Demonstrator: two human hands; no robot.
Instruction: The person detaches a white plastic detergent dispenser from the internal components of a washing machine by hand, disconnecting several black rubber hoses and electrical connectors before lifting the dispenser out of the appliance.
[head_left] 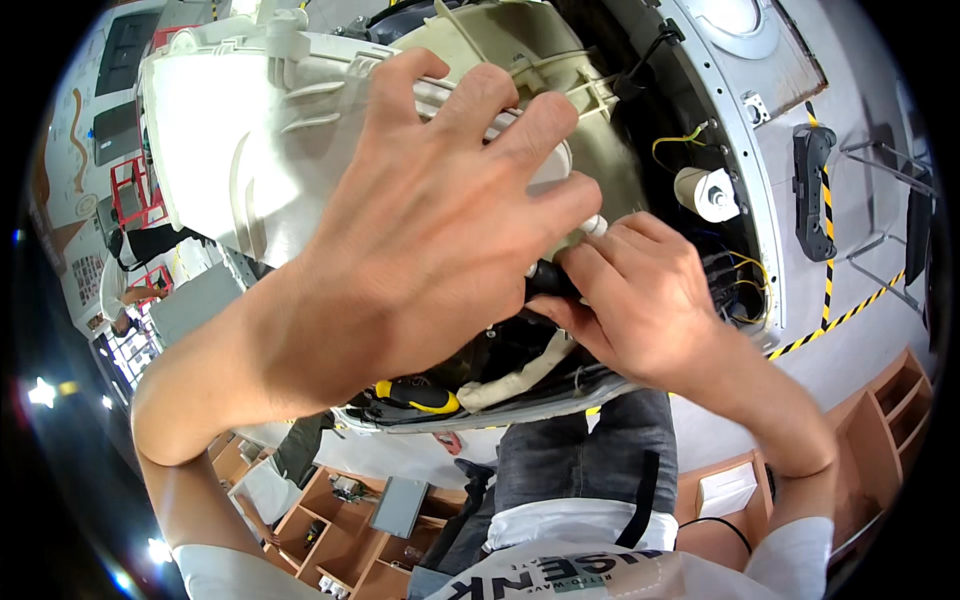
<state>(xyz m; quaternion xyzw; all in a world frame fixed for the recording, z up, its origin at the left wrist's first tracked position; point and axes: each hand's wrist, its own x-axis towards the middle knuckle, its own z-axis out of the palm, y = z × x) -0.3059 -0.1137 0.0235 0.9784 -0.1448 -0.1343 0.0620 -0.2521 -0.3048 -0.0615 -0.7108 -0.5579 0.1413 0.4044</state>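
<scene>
Spreading wide across the middle of the frame, the left hand (440, 210) lies flat with its fingers fanned out on the cream plastic tub (250, 130) of an opened washing machine, pressing on it rather than gripping anything. Just right of centre, the right hand (640, 300) is curled tight around a black tool handle (550, 280), thumb and fingers closed on it, with the handle's tip pointing toward a small white fitting (595, 225) at the tub's edge, right under the left hand's fingertips. The two hands touch or nearly touch there.

The tub fills the upper left and centre of the frame. To the upper right runs the grey metal cabinet shell (740, 110) of the machine, with yellow wires (680, 138) and a white round part (708, 193) inside its rim. Below the left wrist, at lower centre, a yellow-and-black screwdriver (420, 397) lies inside the machine beside a pale hose (520, 375). Wooden shelves (340, 530) show at the lower left.
</scene>
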